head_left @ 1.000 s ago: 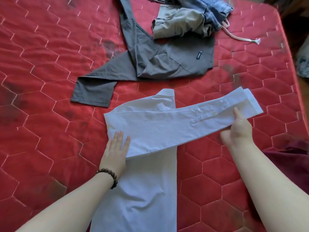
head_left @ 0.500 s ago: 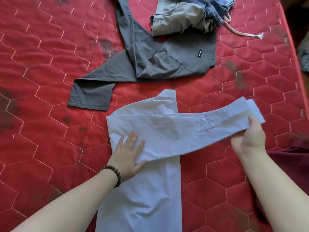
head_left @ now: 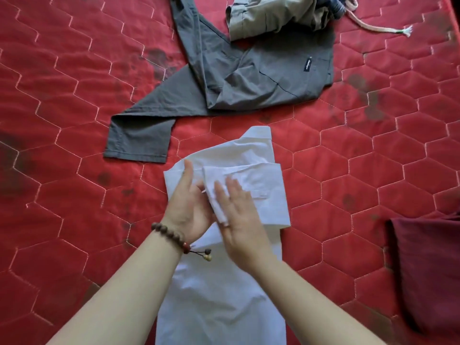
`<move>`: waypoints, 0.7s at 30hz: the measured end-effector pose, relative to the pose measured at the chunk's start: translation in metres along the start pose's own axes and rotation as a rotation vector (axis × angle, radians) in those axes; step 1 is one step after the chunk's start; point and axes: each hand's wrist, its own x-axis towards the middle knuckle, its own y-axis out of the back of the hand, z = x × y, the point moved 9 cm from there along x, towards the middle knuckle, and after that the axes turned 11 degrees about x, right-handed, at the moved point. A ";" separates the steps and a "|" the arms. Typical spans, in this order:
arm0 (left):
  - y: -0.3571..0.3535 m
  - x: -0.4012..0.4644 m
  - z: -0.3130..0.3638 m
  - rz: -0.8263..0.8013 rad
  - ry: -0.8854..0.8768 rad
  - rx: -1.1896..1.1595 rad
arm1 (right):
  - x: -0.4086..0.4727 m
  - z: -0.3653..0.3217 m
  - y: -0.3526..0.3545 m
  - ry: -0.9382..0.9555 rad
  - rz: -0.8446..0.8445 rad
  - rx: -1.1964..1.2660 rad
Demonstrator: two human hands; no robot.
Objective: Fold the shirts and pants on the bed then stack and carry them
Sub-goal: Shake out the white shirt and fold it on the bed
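The thin white cotton button-up shirt (head_left: pixel 219 282) lies lengthwise at 6 o'clock on the red quilted bed (head_left: pixel 62 95), its sleeve (head_left: pixel 256 192) doubled back across the chest. The left hand (head_left: pixel 185 207) has straight fingers resting on the cloth, and the right hand (head_left: pixel 239 217) presses flat on the sleeve cuff, neither grip clamped. Such light, limp fabric will likely creep and unfold, so pinching both layers at the folded edges looks safest; the crumpled grey trousers (head_left: pixel 236 78) wait at 12 o'clock.

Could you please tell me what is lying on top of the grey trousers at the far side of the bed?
A khaki garment overlaps the upper edge of the grey trousers. The waistband beneath it is covered, so nothing there can be made out.
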 end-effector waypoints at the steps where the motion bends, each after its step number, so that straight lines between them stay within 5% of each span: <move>1: 0.010 -0.002 -0.001 0.068 0.006 0.057 | -0.002 0.003 -0.019 -0.008 -0.092 -0.088; 3: 0.039 -0.003 -0.008 0.297 0.030 0.213 | -0.006 0.009 -0.045 -0.018 -0.262 -0.152; 6: 0.063 -0.003 -0.013 0.397 0.022 0.313 | -0.014 0.016 -0.054 0.018 -0.355 -0.208; 11: 0.095 -0.004 0.004 0.486 -0.075 0.614 | -0.009 0.054 -0.012 -0.060 -0.121 -0.454; 15: 0.104 -0.004 0.013 0.586 -0.195 0.935 | -0.010 0.106 0.003 -0.252 -0.226 -0.727; 19: 0.112 -0.008 0.019 0.690 -0.278 0.978 | -0.007 0.094 -0.003 -0.107 -0.197 -0.671; 21: 0.103 -0.018 0.027 0.784 -0.399 1.213 | -0.001 0.083 -0.001 -0.007 -0.105 -0.668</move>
